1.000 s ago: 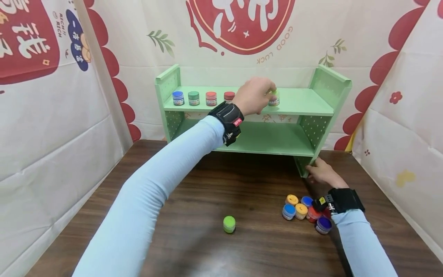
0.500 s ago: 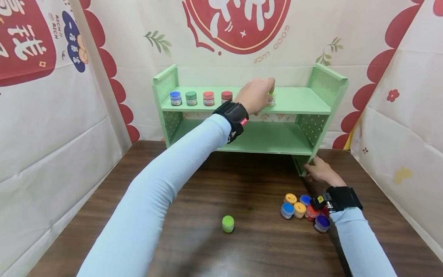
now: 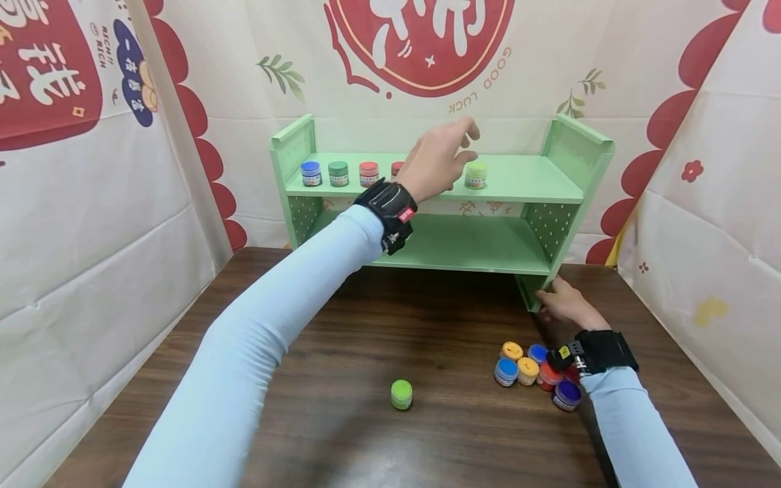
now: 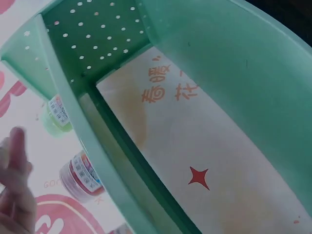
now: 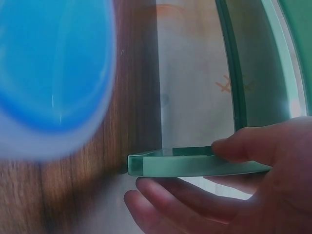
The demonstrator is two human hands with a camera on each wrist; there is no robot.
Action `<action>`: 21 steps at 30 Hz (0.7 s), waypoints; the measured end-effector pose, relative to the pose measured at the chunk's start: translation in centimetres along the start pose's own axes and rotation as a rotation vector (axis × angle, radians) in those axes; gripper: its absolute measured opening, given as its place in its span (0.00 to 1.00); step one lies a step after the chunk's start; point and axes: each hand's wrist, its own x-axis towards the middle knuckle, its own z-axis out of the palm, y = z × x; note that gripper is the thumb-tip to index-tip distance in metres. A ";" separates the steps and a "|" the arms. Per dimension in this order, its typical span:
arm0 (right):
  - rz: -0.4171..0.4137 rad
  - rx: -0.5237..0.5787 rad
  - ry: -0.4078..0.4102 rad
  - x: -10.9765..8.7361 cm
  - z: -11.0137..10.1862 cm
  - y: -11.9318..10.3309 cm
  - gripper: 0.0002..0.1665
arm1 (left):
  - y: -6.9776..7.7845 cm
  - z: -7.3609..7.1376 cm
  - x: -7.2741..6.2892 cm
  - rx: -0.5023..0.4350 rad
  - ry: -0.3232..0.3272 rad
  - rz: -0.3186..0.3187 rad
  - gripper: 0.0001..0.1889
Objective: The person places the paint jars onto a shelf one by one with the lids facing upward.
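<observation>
My left hand (image 3: pixel 436 156) is off the light green paint jar (image 3: pixel 476 175), its fingers apart just left of it at the upper board of a green shelf (image 3: pixel 518 183). In the left wrist view that hand (image 4: pixel 17 180) holds nothing, and a red-banded jar (image 4: pixel 84 178) stands nearby. Blue (image 3: pixel 311 173), dark green (image 3: pixel 338 173) and coral (image 3: pixel 369 174) jars line the board's left part. A red jar (image 3: pixel 396 168) is partly hidden by the left hand. My right hand (image 3: pixel 569 303) grips the shelf's lower right leg, thumb on one side and fingers on the other (image 5: pixel 195 165).
A bright green jar (image 3: pixel 401 394) stands alone on the brown wooden table (image 3: pixel 342 339). Several yellow, blue, red and purple jars (image 3: pixel 527 371) cluster beside my right wrist, which partly covers them. Printed cloth (image 3: pixel 439 122) hangs behind the shelf and on both sides.
My left hand has let go of the light green jar and drawn back to the left. That jar stays on the upper board. My right hand keeps its place on the shelf leg.
</observation>
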 end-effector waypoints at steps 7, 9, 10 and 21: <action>0.014 -0.008 -0.004 0.0 -0.1 0.2 0.26 | -2.3 0.2 -3.7 -0.056 0.186 0.121 0.09; 0.016 -0.008 -0.004 0.0 -0.2 0.3 0.26 | -3.0 0.8 -5.1 -0.080 0.233 0.159 0.08; 0.016 -0.007 -0.003 0.0 -0.2 0.4 0.27 | -3.3 1.2 -5.8 -0.089 0.251 0.173 0.08; 0.032 0.012 -0.008 -0.1 -0.1 0.1 0.26 | -5.0 5.5 -13.5 -0.244 0.273 0.216 0.07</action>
